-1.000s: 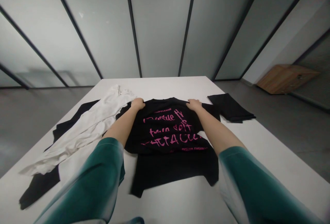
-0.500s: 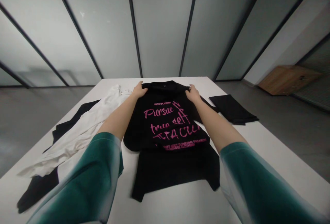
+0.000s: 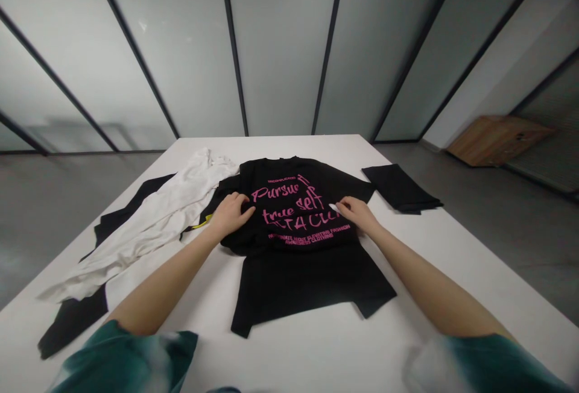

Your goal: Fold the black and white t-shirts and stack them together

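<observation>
A black T-shirt (image 3: 312,275) with pink lettering lies spread on the white table (image 3: 312,357), collar towards the far edge. Its lower part is one plain black width with two corners sticking out at the near side. At the shirt's left side rests my left hand (image 3: 230,217), thumb and fingers apart over the cloth. My right hand (image 3: 358,214) is on the right side of the print, fingers drawn together. A small whitish bit shows at its fingertips; I cannot tell what it is.
Left of the shirt a crumpled white garment (image 3: 154,218) lies over a dark garment (image 3: 75,323). A bit of yellow (image 3: 202,223) shows near my left wrist. A folded black cloth (image 3: 400,188) lies on the right. Beyond the table stands a frosted glass wall (image 3: 284,49).
Both hands have let go of the shirt's shoulders and come back towards me, down its sides. The collar end has sunk flat onto the table and the print lies smoother.
</observation>
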`<move>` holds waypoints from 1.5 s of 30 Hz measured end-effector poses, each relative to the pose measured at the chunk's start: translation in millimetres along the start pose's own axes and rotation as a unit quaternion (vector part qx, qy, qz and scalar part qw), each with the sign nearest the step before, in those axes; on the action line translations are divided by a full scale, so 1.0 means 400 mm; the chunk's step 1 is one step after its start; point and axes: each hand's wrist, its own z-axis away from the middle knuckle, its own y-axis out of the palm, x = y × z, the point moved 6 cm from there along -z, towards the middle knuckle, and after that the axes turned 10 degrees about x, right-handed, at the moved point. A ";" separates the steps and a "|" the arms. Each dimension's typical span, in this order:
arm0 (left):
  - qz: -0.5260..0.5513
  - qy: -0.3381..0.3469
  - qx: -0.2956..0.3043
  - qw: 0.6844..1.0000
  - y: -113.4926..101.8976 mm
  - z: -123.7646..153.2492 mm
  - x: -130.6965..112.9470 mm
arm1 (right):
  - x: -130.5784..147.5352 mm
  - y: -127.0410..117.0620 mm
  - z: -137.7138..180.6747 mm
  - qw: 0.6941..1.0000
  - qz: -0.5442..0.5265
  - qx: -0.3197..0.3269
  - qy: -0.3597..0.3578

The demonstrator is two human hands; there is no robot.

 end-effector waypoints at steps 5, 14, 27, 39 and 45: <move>0.070 0.069 0.090 0.991 0.032 0.118 -0.024 | 0.044 0.028 0.119 0.988 -0.124 0.084 -0.049; 0.023 0.129 0.139 0.982 0.067 0.126 -0.079 | 0.150 0.059 0.177 0.997 -0.032 0.072 -0.025; -0.011 0.068 0.056 0.996 0.011 0.031 -0.042 | -0.090 -0.001 0.030 0.979 0.110 -0.027 0.169; -0.061 0.058 0.018 0.996 0.118 0.011 0.027 | -0.207 -0.076 -0.003 0.946 0.093 -0.145 0.275; -0.066 0.071 0.006 0.995 0.124 0.009 0.027 | -0.240 -0.099 -0.030 0.897 0.002 -0.126 0.424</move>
